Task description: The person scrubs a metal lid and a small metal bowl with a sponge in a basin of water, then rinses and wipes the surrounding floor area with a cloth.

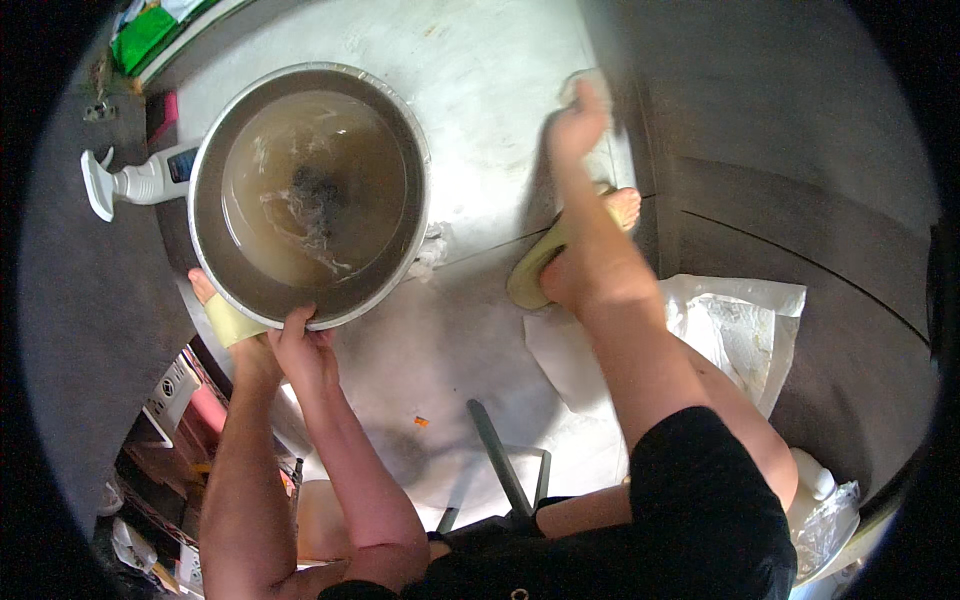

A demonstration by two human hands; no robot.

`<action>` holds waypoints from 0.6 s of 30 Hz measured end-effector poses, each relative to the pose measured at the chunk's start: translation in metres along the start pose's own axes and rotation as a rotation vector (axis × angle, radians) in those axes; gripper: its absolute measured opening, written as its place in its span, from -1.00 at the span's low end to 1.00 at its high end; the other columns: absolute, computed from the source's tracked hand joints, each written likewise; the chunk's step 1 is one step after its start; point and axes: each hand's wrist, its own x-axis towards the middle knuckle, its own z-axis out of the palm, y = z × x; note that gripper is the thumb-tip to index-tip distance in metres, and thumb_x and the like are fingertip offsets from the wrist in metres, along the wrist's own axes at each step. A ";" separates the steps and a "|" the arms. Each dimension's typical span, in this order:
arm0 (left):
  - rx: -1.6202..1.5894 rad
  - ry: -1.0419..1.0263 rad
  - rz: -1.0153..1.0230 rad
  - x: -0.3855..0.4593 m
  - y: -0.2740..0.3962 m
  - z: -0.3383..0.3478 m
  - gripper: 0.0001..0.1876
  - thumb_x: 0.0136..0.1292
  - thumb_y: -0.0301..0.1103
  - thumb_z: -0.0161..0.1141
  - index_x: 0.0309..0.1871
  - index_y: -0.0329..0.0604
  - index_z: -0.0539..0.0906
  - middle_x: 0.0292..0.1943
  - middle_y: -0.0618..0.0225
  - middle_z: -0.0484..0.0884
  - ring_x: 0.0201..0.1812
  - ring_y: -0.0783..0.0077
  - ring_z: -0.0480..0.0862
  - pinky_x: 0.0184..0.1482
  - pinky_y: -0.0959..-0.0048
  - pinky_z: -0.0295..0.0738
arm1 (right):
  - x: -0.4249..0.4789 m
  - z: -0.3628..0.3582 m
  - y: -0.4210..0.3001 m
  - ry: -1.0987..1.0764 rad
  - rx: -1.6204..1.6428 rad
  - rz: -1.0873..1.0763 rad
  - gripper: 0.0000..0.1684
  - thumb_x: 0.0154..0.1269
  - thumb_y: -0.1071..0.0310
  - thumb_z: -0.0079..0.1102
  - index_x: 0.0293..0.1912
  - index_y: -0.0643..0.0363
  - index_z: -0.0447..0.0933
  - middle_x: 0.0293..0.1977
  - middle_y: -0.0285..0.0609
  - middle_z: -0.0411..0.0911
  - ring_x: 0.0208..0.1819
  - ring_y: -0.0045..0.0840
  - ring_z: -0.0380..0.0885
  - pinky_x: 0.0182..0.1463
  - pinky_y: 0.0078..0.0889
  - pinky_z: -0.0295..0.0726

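Observation:
A round metal basin holds murky brown water with pale foam streaks and a dark patch near the middle. My left hand grips its near rim, thumb over the inner side and fingers beneath the edge. Far to the right, my right hand is blurred, reaching low beside the dark wall panel. A small whitish thing shows at its fingertips; whether the hand holds it is unclear. Between basin and right hand, a crumpled pale scrap lies on the light floor.
Left of the basin is a white spray bottle. My slippered feet flank the space, one slipper by the basin, the other under my right arm. Stool legs, an orange scrap and a plastic bag are nearby.

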 end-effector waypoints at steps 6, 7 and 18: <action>-0.012 0.054 0.021 0.002 0.021 0.022 -0.46 0.13 -0.65 0.11 0.25 -0.27 0.43 0.07 0.14 0.58 -0.06 0.17 0.70 -0.29 0.22 0.77 | -0.136 0.000 -0.158 -0.256 0.048 0.135 -0.54 0.04 0.74 0.06 -0.14 0.12 0.73 -0.07 -0.05 0.70 0.02 -0.15 0.61 0.23 -0.19 0.50; 0.014 0.041 0.017 0.006 0.024 0.025 -0.45 0.12 -0.65 0.11 0.25 -0.26 0.43 0.07 0.15 0.58 -0.07 0.18 0.70 -0.29 0.24 0.77 | -0.144 -0.003 -0.169 -0.283 0.060 0.141 -0.57 0.05 0.73 0.07 -0.19 0.08 0.73 -0.13 -0.07 0.70 -0.03 -0.17 0.61 0.17 -0.23 0.52; 0.078 0.012 -0.030 0.038 0.031 0.053 -0.42 0.08 -0.64 0.12 0.26 -0.23 0.42 0.04 0.24 0.57 -0.02 0.22 0.66 -0.20 0.26 0.74 | -0.013 -0.064 -0.071 0.164 0.152 0.709 -0.64 0.32 0.57 0.01 0.09 0.29 0.58 -0.05 -0.01 0.65 -0.12 -0.33 0.64 -0.01 -0.32 0.62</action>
